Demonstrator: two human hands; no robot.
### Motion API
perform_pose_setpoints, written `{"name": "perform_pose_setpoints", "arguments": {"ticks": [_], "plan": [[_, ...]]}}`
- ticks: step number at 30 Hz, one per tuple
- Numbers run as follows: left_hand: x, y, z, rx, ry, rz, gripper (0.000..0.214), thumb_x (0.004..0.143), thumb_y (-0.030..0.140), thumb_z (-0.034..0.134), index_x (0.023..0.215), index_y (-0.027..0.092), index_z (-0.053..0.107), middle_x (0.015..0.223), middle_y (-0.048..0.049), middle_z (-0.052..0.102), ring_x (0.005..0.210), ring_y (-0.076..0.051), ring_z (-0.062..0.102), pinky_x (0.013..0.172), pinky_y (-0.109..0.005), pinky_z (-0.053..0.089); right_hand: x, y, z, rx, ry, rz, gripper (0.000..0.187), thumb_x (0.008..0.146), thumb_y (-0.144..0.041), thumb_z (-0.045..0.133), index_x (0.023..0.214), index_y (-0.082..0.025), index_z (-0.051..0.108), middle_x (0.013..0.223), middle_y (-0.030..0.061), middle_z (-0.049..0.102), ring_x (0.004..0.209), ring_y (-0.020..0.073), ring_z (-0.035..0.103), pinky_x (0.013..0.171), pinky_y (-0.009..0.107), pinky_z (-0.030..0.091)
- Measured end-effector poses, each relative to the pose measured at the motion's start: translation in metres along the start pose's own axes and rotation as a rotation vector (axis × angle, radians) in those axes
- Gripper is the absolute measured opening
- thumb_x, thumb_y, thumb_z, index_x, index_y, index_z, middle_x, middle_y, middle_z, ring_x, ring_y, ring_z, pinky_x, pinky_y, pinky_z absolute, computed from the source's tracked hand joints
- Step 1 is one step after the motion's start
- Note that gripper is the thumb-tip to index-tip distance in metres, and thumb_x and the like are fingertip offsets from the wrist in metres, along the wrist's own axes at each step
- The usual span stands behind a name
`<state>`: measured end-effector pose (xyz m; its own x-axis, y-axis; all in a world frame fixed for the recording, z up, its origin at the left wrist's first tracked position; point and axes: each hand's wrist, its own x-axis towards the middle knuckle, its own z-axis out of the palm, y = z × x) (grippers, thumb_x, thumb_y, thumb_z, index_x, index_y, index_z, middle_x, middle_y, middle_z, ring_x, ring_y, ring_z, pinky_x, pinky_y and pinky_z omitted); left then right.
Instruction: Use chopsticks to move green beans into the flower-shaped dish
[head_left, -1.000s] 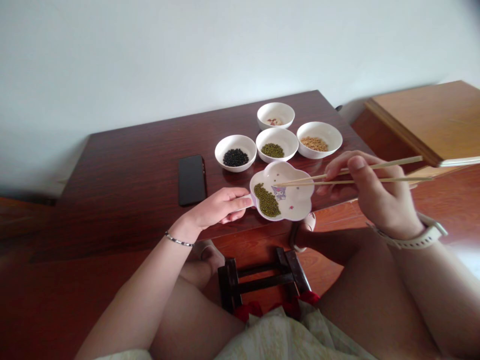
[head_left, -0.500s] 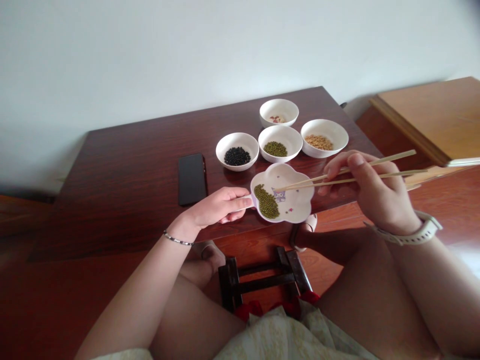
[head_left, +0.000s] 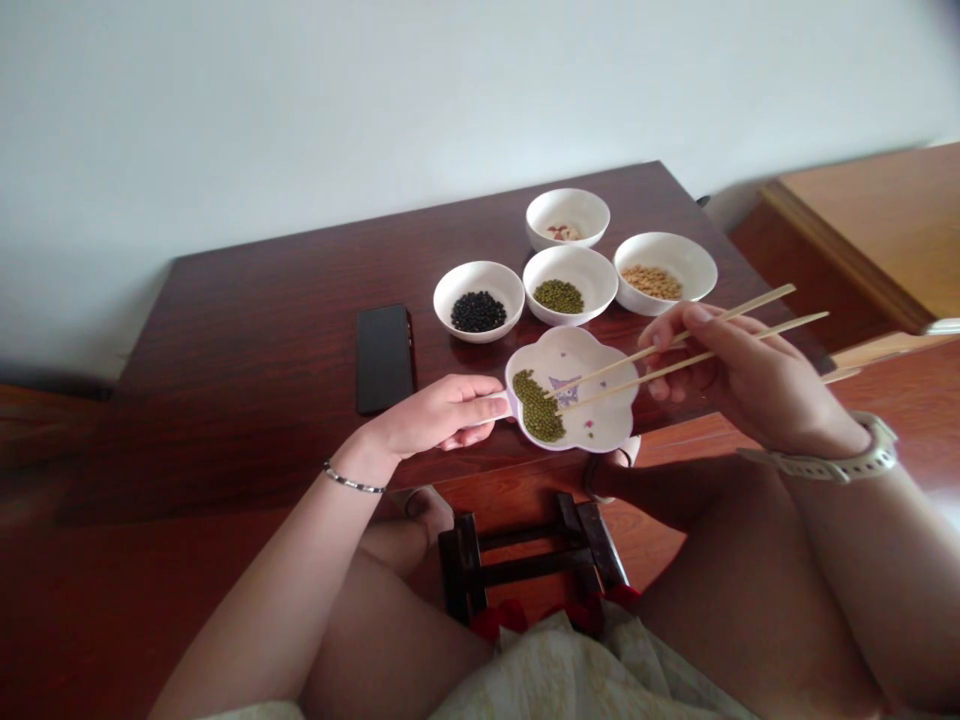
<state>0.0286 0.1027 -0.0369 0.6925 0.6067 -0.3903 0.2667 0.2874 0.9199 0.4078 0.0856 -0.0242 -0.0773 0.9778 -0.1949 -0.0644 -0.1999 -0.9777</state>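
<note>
My left hand [head_left: 442,412] pinches the left edge of a white flower-shaped dish [head_left: 600,425] near the table's front edge. A heap of green beans [head_left: 538,405] lies on the dish's left side. My right hand [head_left: 739,375] is closed on a pair of wooden chopsticks [head_left: 675,352], whose tips are spread slightly and reach down over the dish beside the green heap. Behind the dish stand small white bowls: one with black beans [head_left: 478,311], one with green beans [head_left: 559,296], one with yellow beans [head_left: 654,281] and one with a few reddish pieces [head_left: 564,232].
A black phone [head_left: 384,357] lies face down on the dark wooden table [head_left: 262,330], left of the bowls. A lighter wooden board [head_left: 877,225] sits at the right. A low dark stool [head_left: 525,555] stands between my knees.
The chopstick tips have dropped and swung left toward the green heap on the dish. My left hand keeps its hold on the dish edge. The view has shifted slightly.
</note>
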Motion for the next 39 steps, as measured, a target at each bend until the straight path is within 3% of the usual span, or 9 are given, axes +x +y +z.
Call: {"name": "perform_pose_setpoints", "arguments": {"ticks": [14,20,24,34,39], "plan": [[0.003,0.004,-0.002,0.012,-0.034,-0.057,0.051,0.126,0.066,0.080,0.105,0.023,0.062,0.082,0.0040,0.064,0.062,-0.009,0.044,0.052,-0.019,0.032,0.007,0.004,0.004,0.013,-0.064,-0.021,0.049,0.107,-0.073,0.102,0.095,-0.027,0.091,0.082,0.0063,0.084,0.059,0.0203,0.074,0.051,0.030,0.065],[0.000,0.005,-0.001,0.033,-0.045,-0.064,0.052,0.130,0.065,0.076,0.103,0.023,0.060,0.081,0.0045,0.065,0.063,-0.008,0.046,0.055,-0.019,0.032,0.004,-0.003,0.010,0.044,-0.071,0.029,0.049,0.100,-0.072,0.110,0.093,-0.027,0.094,0.083,0.0068,0.085,0.062,0.0186,0.075,0.056,0.025,0.068],[-0.001,0.005,-0.001,0.035,-0.042,-0.064,0.053,0.127,0.064,0.081,0.102,0.023,0.060,0.083,0.0041,0.066,0.063,-0.008,0.047,0.055,-0.020,0.032,0.004,-0.003,0.014,0.042,-0.059,0.023,0.051,0.098,-0.074,0.111,0.091,-0.027,0.093,0.082,0.0058,0.083,0.061,0.0175,0.075,0.056,0.023,0.068],[-0.001,0.003,0.001,0.028,-0.038,-0.046,0.049,0.131,0.063,0.074,0.106,0.022,0.064,0.082,0.0041,0.064,0.065,-0.010,0.047,0.058,-0.022,0.034,0.007,0.002,0.022,0.010,0.000,-0.033,0.057,0.096,-0.079,0.108,0.084,-0.026,0.091,0.072,0.0078,0.077,0.057,0.0192,0.072,0.048,0.024,0.062],[0.000,0.002,0.001,0.013,-0.046,-0.032,0.047,0.131,0.061,0.074,0.105,0.023,0.063,0.082,0.0040,0.063,0.066,-0.010,0.047,0.059,-0.022,0.038,0.007,0.002,0.026,0.007,0.043,-0.072,0.059,0.093,-0.078,0.110,0.079,-0.025,0.088,0.079,0.0073,0.075,0.058,0.0172,0.070,0.046,0.023,0.061]]}}
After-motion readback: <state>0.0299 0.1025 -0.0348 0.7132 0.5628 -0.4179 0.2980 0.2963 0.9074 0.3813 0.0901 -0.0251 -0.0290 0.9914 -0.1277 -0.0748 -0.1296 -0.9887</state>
